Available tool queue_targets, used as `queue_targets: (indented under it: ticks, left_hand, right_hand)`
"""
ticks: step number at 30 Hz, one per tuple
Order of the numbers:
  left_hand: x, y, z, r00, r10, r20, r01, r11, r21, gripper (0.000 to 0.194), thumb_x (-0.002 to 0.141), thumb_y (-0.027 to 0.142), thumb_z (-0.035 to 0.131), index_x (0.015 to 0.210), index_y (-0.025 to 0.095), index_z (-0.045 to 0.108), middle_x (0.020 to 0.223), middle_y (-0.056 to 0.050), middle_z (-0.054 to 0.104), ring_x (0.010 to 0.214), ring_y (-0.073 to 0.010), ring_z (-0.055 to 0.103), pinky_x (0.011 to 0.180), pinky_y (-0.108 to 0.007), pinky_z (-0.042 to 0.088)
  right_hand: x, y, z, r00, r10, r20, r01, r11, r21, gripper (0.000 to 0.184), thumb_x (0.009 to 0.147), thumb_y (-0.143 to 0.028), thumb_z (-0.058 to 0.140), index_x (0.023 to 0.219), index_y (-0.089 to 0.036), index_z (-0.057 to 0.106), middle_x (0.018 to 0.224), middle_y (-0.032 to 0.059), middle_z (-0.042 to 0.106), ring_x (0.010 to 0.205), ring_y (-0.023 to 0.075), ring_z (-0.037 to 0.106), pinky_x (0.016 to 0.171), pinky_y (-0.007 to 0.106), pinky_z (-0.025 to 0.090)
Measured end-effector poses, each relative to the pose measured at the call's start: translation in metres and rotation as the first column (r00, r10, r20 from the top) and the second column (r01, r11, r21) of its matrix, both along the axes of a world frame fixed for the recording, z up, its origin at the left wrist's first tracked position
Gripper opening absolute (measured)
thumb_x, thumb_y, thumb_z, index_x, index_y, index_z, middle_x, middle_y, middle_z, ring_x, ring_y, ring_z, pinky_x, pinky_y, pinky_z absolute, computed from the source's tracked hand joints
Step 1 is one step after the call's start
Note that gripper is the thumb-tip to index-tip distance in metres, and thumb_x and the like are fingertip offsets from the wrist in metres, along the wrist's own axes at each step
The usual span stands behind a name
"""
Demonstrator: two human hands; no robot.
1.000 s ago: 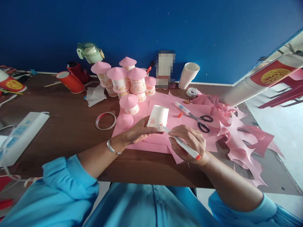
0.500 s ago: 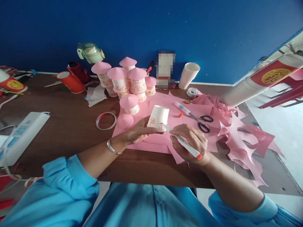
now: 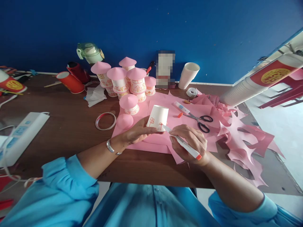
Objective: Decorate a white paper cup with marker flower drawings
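Note:
My left hand [image 3: 139, 130] is closed around a white paper cup [image 3: 159, 114], which is tilted with its base toward the far side or near side hard to judge. Orange-red flower outlines show on the cup's side, one on the left and a smaller one on the right. In my right hand [image 3: 190, 142] is a white marker [image 3: 186, 146] with an orange end, its tip at the smaller flower. Pink paper [image 3: 153, 145] lies beneath both hands. Beyond them stand several decorated cups with pink cone roofs [image 3: 136, 73].
Scissors [image 3: 201, 119], an orange marker cap [image 3: 180, 115] and a white tube [image 3: 181, 107] lie right of the cup. Pink scraps [image 3: 239, 135] cover the right side. A tape roll [image 3: 105, 121] and a power strip [image 3: 25, 134] are at left; stacked cups [image 3: 188, 75] stand at the back.
The cup has shifted very slightly left in view. A little more orange shows at the smaller flower, where the marker tip still rests.

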State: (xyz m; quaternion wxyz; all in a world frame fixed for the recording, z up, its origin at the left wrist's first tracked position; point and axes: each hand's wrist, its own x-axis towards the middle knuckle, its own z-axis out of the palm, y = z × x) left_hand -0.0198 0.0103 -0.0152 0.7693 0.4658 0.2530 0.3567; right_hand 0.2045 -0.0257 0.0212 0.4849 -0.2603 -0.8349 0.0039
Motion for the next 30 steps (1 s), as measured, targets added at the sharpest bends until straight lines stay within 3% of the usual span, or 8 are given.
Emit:
queue_targets:
  ticks: [14,30]
  left_hand:
    - [-0.001,0.0,-0.001,1.0,-0.007,0.003,0.007,1.0,-0.008,0.036,0.084,0.038,0.088,0.11,0.018,0.074,0.113,-0.01,0.078,0.108,-0.0253,0.073,0.101,-0.041,0.058]
    - [-0.002,0.001,-0.01,0.999,0.009,0.035,-0.009,1.0,-0.022,0.035,0.084,0.034,0.088,0.111,0.019,0.074,0.108,-0.007,0.078,0.106,-0.0231,0.075,0.099,-0.038,0.06]
  right_hand:
    - [0.001,0.0,0.001,0.995,-0.1,0.024,0.099,0.995,0.028,0.028,0.093,-0.007,0.064,0.115,-0.023,0.063,0.085,0.0014,0.077,0.072,0.0172,0.077,0.065,0.027,0.065]
    - [0.0,-0.001,-0.002,0.999,-0.038,-0.009,0.038,0.999,0.0,0.028,0.091,-0.005,0.065,0.114,-0.022,0.065,0.085,0.0011,0.077,0.072,0.0161,0.076,0.066,0.027,0.065]
